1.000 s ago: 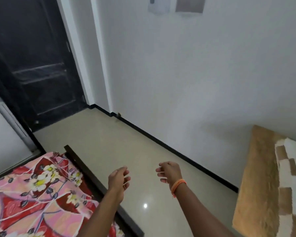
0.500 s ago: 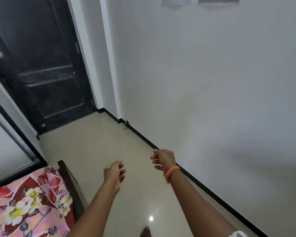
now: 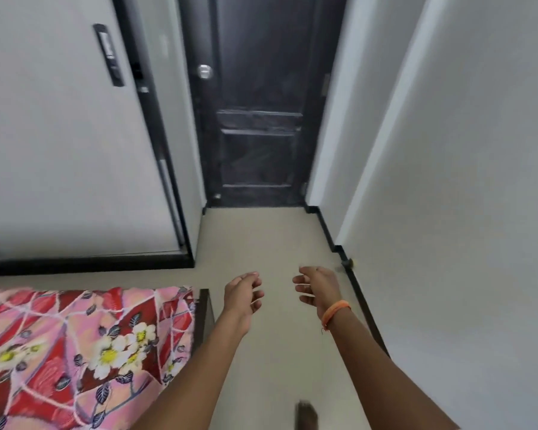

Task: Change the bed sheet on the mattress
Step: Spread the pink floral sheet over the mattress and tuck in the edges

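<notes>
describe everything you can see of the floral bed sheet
The floral bed sheet is a thin-looking printed fabric, pink and red with white-and-yellow flowers and dark leaves. It lies spread, slightly wrinkled, over the bed at lower left, its corner ending beside the dark bed frame. Neither hand touches it.

Floral bed sheet [image 3: 75, 352] covers the bed; dark frame [image 3: 204, 315] stands on beige floor [image 3: 261, 243]
</notes>
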`<state>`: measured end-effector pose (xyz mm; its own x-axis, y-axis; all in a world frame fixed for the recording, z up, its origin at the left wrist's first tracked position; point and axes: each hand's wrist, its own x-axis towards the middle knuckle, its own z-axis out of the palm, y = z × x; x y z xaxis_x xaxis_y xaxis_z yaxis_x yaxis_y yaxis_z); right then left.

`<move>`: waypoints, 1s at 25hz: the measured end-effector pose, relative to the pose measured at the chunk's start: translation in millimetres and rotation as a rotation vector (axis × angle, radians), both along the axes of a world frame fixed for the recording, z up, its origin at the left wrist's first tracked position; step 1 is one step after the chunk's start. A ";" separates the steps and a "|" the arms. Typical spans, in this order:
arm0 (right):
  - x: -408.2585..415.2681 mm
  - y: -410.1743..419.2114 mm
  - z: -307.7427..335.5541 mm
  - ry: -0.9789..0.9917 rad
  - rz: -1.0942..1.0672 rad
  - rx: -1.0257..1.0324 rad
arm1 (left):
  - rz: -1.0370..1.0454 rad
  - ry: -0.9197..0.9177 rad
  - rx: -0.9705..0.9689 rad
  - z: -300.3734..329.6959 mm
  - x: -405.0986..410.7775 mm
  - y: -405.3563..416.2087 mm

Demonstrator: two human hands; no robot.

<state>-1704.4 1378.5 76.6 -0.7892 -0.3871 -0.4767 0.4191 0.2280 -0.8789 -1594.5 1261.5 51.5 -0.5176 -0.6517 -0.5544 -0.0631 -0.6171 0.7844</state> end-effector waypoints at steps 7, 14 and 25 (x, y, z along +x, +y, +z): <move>-112.5 -232.9 -5.7 -0.022 0.425 0.008 | 0.525 -0.085 0.010 0.3 -48.5 -189.3; -115.6 -451.3 15.3 -0.003 0.954 -0.026 | 0.937 -0.002 0.012 17.5 -58.0 -339.3; -51.6 -746.8 14.4 0.015 1.436 0.026 | 1.411 0.096 0.065 6.5 -30.0 -575.4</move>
<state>-1756.0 631.7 91.0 0.2655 -0.8296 -0.4912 -0.1923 0.4537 -0.8702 -1624.6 686.0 58.1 0.5003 -0.6211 -0.6032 0.6790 -0.1508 0.7185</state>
